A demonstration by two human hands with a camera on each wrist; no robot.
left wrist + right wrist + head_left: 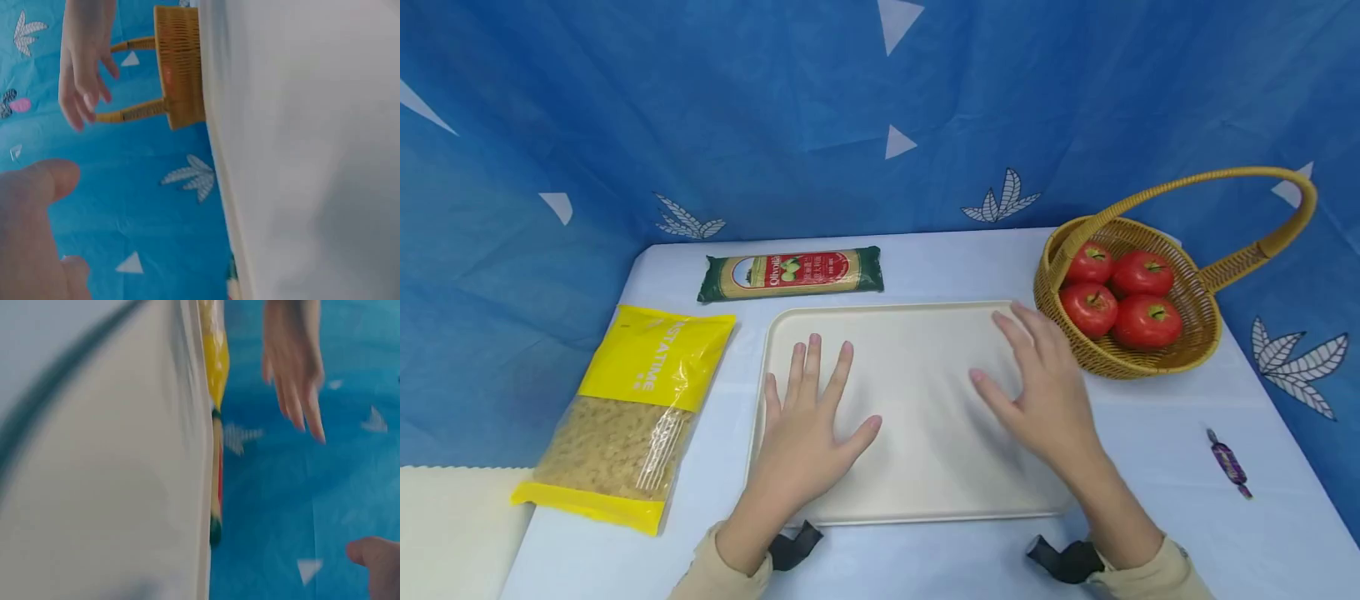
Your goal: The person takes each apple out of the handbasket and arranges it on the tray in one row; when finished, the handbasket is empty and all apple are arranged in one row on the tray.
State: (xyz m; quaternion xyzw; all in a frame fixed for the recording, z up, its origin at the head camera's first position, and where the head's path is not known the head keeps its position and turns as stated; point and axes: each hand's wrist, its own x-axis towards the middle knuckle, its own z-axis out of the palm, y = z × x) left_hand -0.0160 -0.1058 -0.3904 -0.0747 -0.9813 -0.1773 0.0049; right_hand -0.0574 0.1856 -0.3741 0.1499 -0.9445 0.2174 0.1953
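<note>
Both hands hover above a cream rectangular tray (925, 417) in the middle of the table. My left hand (808, 437) is over the tray's left part, its fingers spread and straight, holding nothing. Over the right part is my right hand (1048, 400), fingers loosely bent and apart, with nothing in it. A wicker basket (1202, 333) with a tall handle stands just beyond the right hand, with several red apples (1148, 322) inside. To the left of the left hand lies a yellow, partly clear bag of pasta (625, 417).
A green-ended pack of spaghetti (793, 273) lies behind the tray. One small purple wrapped candy (1228, 464) is on the white tablecloth (1157, 442) at the right. Blue cloth (820, 117) with leaf and triangle prints hangs behind the table.
</note>
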